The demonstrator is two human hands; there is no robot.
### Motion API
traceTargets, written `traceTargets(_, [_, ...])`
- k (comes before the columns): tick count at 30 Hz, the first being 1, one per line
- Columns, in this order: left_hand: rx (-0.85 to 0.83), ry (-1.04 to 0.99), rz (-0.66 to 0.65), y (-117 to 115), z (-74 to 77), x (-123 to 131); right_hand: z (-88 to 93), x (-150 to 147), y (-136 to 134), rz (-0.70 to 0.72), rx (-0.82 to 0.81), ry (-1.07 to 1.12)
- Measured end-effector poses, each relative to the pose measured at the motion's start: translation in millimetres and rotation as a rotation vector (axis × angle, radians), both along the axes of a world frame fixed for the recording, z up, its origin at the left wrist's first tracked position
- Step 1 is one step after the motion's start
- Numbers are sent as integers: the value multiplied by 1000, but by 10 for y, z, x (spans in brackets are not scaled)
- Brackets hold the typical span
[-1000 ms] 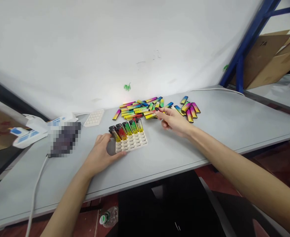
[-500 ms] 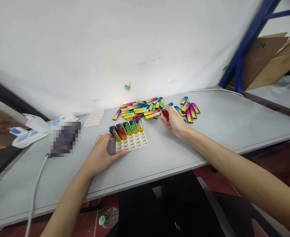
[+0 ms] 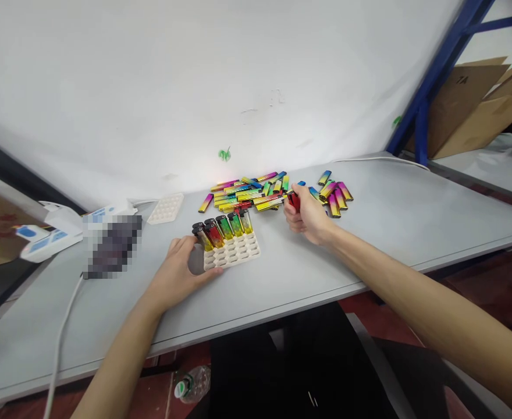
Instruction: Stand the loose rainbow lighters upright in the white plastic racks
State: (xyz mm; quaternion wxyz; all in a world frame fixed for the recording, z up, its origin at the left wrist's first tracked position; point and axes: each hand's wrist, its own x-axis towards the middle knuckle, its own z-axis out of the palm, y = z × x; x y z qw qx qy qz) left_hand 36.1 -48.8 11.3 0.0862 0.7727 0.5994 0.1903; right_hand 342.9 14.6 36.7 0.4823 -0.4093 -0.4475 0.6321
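Just above the grey tabletop (image 3: 391, 215), at the near edge of a loose heap of metallic rainbow-coloured lighters (image 3: 238, 196), a red flat-sided lighter with a black head (image 3: 294, 202) sits in the right hand (image 3: 310, 216). The fingers are curled closed around its body, and the thumb lies over the head end; whether it is lit cannot be told. A press of that thumb could, I judge, strike a flame close to the heap, and a loose hold could let the lighter twist or drop among the others. Its long axis runs nearer upright than flat, head end up and leaning slightly left; the lower end is hidden by the fingers

To the left, a cream-coloured tray with rows of slots (image 3: 238, 256) holds at least 7 black-topped lighters (image 3: 225, 227), standing in its far rows. The left hand (image 3: 178, 273) has thumb and fingers spread wide around the tray's left end, the thumb along its near edge; if it were to shift, the tray might slide or those lighters lean and topple

Farther out lie a 2nd cream-coloured tray (image 3: 166, 208) and a white-and-blue power strip (image 3: 54, 237), with a plain white wall (image 3: 151, 93) behind
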Motion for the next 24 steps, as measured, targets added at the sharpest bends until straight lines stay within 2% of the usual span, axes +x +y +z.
traceTargets(18, [9,8,-8,0,-7,0,-24,-1,20,27,-56,10])
traceTargets(21, [11,8,-5,0,-10,-3,-85,-14,43,15,-16,11])
traceTargets(24, [11,1,-2,4,-18,-11,-159,-23,61,24,91,-58])
